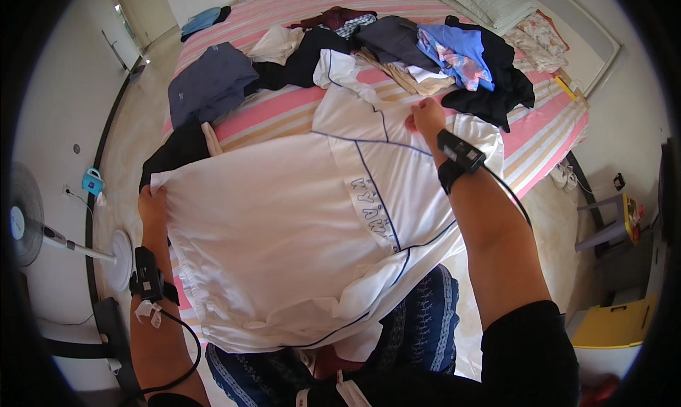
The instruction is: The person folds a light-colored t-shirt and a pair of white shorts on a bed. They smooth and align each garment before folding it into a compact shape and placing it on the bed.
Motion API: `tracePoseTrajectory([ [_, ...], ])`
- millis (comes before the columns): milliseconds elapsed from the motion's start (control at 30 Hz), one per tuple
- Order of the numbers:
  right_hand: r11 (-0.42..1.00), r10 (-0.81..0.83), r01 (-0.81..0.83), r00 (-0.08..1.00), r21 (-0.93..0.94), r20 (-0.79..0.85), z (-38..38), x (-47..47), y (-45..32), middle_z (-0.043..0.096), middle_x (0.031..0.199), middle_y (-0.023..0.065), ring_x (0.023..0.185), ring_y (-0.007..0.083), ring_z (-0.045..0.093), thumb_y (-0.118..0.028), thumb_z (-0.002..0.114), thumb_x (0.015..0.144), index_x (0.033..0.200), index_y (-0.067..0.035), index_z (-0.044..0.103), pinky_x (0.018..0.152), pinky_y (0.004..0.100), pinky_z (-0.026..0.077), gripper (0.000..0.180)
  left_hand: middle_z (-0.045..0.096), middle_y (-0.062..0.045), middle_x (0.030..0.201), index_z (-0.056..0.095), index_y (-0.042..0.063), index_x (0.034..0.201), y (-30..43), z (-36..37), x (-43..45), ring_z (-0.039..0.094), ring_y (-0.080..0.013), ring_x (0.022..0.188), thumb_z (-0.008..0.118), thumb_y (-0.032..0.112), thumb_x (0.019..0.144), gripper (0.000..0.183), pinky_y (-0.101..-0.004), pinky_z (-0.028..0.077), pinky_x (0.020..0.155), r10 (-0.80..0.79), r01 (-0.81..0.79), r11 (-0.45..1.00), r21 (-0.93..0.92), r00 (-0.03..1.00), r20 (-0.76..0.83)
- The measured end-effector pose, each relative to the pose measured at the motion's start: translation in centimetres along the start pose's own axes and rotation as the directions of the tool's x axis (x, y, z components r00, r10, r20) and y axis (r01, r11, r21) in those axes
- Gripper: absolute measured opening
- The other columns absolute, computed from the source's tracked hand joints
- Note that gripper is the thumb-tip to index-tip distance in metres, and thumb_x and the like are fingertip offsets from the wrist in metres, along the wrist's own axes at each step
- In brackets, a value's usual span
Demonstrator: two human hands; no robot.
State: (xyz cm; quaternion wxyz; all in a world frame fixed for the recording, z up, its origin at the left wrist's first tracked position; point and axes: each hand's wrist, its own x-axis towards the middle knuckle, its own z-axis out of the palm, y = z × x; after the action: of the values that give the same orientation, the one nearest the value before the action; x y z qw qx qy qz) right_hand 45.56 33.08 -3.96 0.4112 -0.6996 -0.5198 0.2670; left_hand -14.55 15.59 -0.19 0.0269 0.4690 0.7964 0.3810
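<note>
A white garment with dark blue piping (266, 215) is spread flat before me, partly on the bed and partly over my lap. Printed lettering runs across a panel near its middle. My left hand (152, 207) grips the garment's far left corner. Towards the upper right, my right hand (428, 117) pinches the fabric near a small reddish patch. A white sleeve with the same piping (336, 69) stretches away onto the bed. The near edge of the garment sags in loose folds above my blue patterned trousers (425, 316).
Clothes lie across the striped bed (537, 136): a dark grey garment (210, 82), a black one (175, 149), a blue one (457, 42). Pillows (484, 5) rest at the back right. A standing fan (114, 255) is left; a small stool (609, 223) stands right. Cables run from both wrist devices.
</note>
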Motion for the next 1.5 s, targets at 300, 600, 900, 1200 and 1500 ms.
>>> tracePoseTrajectory([
  [300, 0.798, 0.011, 0.058, 0.994, 0.599, -0.11, 0.7, -0.6, -1.5, 0.062, 0.072, 0.0152, 0.058, 0.0207, 0.065, -0.004, 0.051, 0.088, 0.097, 0.007, 0.05, 0.048, 0.0305, 0.054, 0.014, 0.065, -0.02, 0.093, 0.06, -0.002, 0.104, -1.6, 1.3, 3.4, 0.062, -0.0333, 0.085, 0.058, 0.026, 0.088, 0.033, -0.0382, 0.047, 0.075, 0.132, -0.122, 0.991, 0.057, 0.962, -0.237],
  [600, 0.806, -0.154, 0.321, 0.925, 0.497, -0.348, 3.9, 5.0, -4.6, 0.064, 0.075, 0.0148, 0.066, 0.0241, 0.066, -0.012, 0.057, 0.087, 0.096, 0.0, 0.054, 0.059, 0.0335, 0.052, 0.015, 0.066, -0.021, 0.097, 0.062, 0.0, 0.105, -2.3, 0.8, 9.9, 0.063, -0.0375, 0.089, 0.054, 0.034, 0.088, 0.039, -0.0416, 0.048, 0.078, 0.103, -0.068, 0.99, 0.12, 0.944, -0.314],
  [900, 0.889, -0.217, 0.135, 0.966, 0.438, 0.143, 5.6, -0.8, -0.8, 0.064, 0.105, 0.022, 0.098, 0.0269, 0.062, -0.015, 0.062, 0.083, 0.125, -0.003, 0.048, 0.081, 0.0332, 0.049, 0.046, 0.063, -0.016, 0.094, 0.053, -0.001, 0.111, -3.3, 3.1, 5.6, 0.061, -0.0301, 0.083, 0.065, 0.028, 0.079, 0.044, -0.0386, 0.049, 0.078, -0.047, 0.053, 0.992, 0.114, 0.997, -0.056],
  [1200, 0.909, -0.308, 0.315, 0.949, 0.274, -0.069, -5.8, -13.2, 3.7, 0.06, 0.079, 0.0024, 0.07, 0.0085, 0.054, -0.013, 0.057, 0.089, 0.104, -0.003, 0.06, 0.063, 0.0223, 0.043, 0.018, 0.062, -0.008, 0.085, 0.06, 0.001, 0.101, 5.1, -3.8, -16.9, 0.059, -0.017, 0.077, 0.057, 0.002, 0.085, 0.016, -0.0284, 0.047, 0.073, 0.382, -0.317, 0.912, -0.262, 0.889, 0.254],
  [1500, 0.856, 0.375, -0.423, 0.904, 0.298, 0.205, -12.1, -25.0, 6.8, 0.062, 0.073, 0.0059, 0.059, 0.0136, 0.059, -0.036, 0.057, 0.091, 0.09, -0.002, 0.06, 0.053, 0.0266, 0.049, 0.034, 0.065, -0.009, 0.09, 0.063, -0.001, 0.102, 5.8, -2.9, -33.2, 0.06, -0.0151, 0.084, 0.064, 0.02, 0.085, 0.027, -0.0288, 0.048, 0.074, 0.195, 0.278, 0.928, -0.249, 0.208, 0.958],
])
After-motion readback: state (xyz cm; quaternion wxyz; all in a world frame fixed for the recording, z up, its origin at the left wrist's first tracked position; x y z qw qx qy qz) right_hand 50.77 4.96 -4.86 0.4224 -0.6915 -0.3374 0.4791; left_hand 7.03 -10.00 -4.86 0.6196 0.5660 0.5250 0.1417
